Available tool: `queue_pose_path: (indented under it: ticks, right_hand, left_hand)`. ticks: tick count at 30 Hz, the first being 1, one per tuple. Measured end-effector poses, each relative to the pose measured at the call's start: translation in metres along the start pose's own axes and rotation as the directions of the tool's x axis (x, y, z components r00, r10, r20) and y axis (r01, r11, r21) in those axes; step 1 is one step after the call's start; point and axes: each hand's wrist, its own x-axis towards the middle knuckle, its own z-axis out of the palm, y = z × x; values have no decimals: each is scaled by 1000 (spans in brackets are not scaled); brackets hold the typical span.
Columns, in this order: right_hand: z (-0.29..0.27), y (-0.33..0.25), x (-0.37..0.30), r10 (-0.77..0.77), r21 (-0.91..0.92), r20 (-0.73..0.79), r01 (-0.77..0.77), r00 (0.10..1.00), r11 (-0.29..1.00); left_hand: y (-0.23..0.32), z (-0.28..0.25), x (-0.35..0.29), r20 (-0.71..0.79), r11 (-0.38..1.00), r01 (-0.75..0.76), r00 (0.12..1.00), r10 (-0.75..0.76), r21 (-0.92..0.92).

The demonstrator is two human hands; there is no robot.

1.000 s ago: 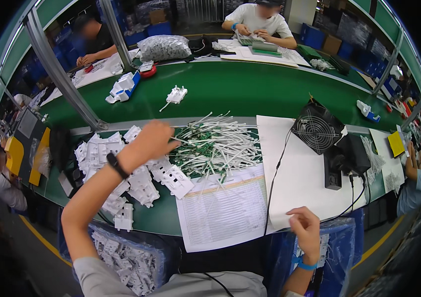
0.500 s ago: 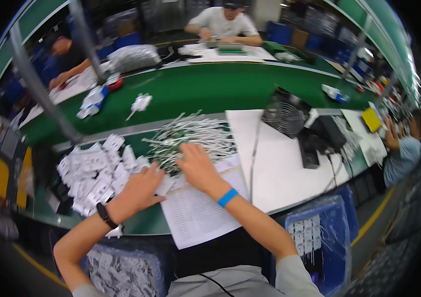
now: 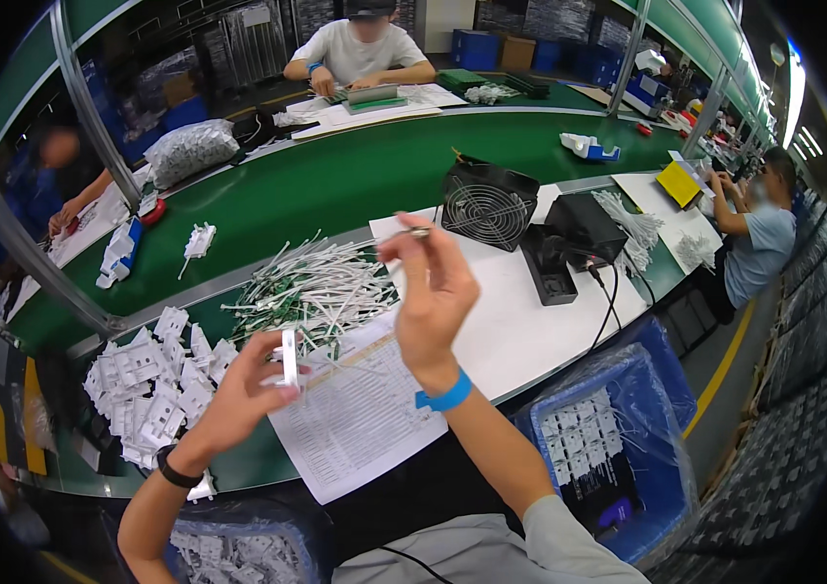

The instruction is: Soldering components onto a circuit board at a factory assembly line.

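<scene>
My left hand [image 3: 241, 386] grips a white plastic housing [image 3: 290, 356] edge-on between thumb and fingers, above the printed sheet [image 3: 350, 428]. A heap of similar white housings [image 3: 141, 375] lies on the bench to its left. My right hand [image 3: 433, 302] is raised over the bench, fingertips pinched. A small shiny bit shows at the fingertips, too little to name. Beyond the hands spreads a pile of white cables with small green boards [image 3: 311, 287].
A black fan [image 3: 489, 209] and black boxes [image 3: 584, 229] stand on white board at the right. A green conveyor belt [image 3: 335, 175] runs behind the bench. Blue lined bins stand below, one of white parts at right [image 3: 661, 467]. Co-workers sit across and at the right.
Both hands were down by the cable pile. Now my right hand is lifted with a small shiny bit at its fingertips, and my left hand holds a white housing upright. The view has turned right.
</scene>
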Motion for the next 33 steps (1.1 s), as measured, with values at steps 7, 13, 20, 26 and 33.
queue_pose_path:
  ticks: [7,13,20,26,33]
  right_hand:
    - [-30,-45,-14,254,-36,264,-253,931,967]
    - [-45,-33,-35,183,-194,542,-89,820,977]
    - [-55,-31,-37,82,-320,610,149,788,936]
    - [-66,-33,-32,85,-350,597,163,798,923]
    - [-77,-26,-37,171,-417,581,111,796,902]
  left_hand:
    - [10,42,7,319,718,210,948,17,-663]
    - [9,59,1,280,685,186,960,27,-704]
    - [3,58,4,235,694,154,972,23,-704]
    - [-5,63,16,88,944,-23,995,55,-330]
    - [12,73,14,-123,643,-150,925,359,751]
